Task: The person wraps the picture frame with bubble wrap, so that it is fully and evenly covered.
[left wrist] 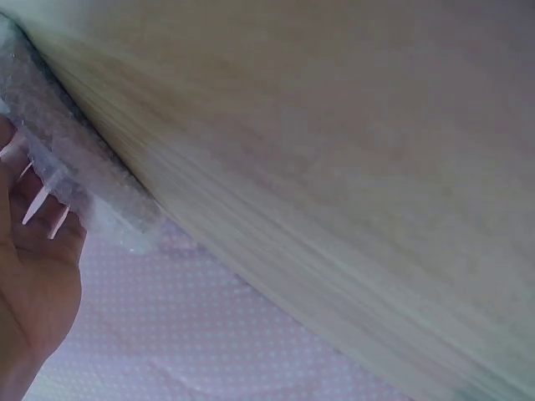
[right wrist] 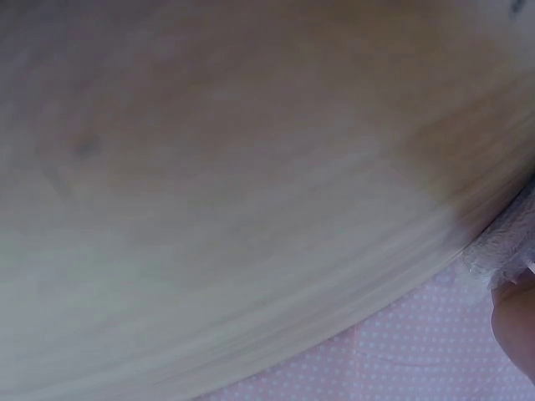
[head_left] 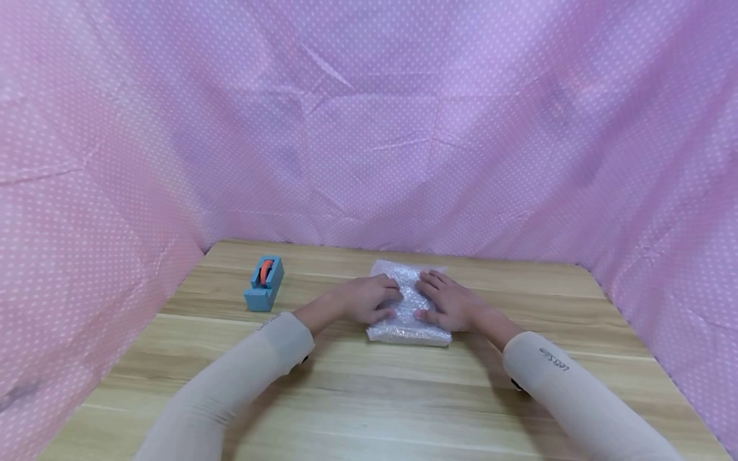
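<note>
A flat package wrapped in clear bubble wrap (head_left: pixel 410 334) lies on the wooden table, near the middle of the head view. On its left side rests my left hand (head_left: pixel 369 299), fingers slightly bent and touching the top of the wrap. My right hand (head_left: pixel 452 304) lies over the right side with its fingers spread across the plastic. From the left wrist, the fingers of that hand (left wrist: pixel 42 276) show against the wrap's edge (left wrist: pixel 75 150). Only part of the right hand (right wrist: pixel 517 322) appears in its wrist view, beside the wrap (right wrist: pixel 506 238). What the wrap encloses cannot be made out.
A blue tape dispenser (head_left: pixel 264 285) with an orange core stands on the table to the left of the package. Pink polka-dot cloth (head_left: pixel 369 147) hangs behind the wooden table (head_left: pixel 369 403) and along both sides.
</note>
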Motion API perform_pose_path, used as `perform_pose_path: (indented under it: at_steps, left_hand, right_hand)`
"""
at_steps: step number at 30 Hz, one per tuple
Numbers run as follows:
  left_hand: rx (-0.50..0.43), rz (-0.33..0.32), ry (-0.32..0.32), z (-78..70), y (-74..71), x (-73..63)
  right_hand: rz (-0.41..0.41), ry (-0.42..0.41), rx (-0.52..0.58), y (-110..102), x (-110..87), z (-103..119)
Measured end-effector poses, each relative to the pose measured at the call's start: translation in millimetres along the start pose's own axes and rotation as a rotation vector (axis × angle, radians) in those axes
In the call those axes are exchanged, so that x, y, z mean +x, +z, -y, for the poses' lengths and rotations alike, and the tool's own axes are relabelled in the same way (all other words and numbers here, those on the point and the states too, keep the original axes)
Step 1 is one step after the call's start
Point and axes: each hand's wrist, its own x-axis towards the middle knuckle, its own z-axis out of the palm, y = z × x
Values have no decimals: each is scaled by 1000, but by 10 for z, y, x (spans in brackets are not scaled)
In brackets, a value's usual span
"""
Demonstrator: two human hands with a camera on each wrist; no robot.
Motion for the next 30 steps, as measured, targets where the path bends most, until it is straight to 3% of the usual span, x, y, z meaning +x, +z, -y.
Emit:
perform_pose_path:
  at_steps: [12, 23, 30]
  left_hand:
    - [-31, 75, -26, 21, -3, 27]
    - [-8, 150, -55, -57, -55, 80]
    - [18, 152, -48, -83, -35, 73]
  right_hand:
    - [-45, -33, -13, -3, 5, -5]
    - [-38, -33, 2, 6, -35, 5]
    - [-28, -27, 14, 24, -51, 2]
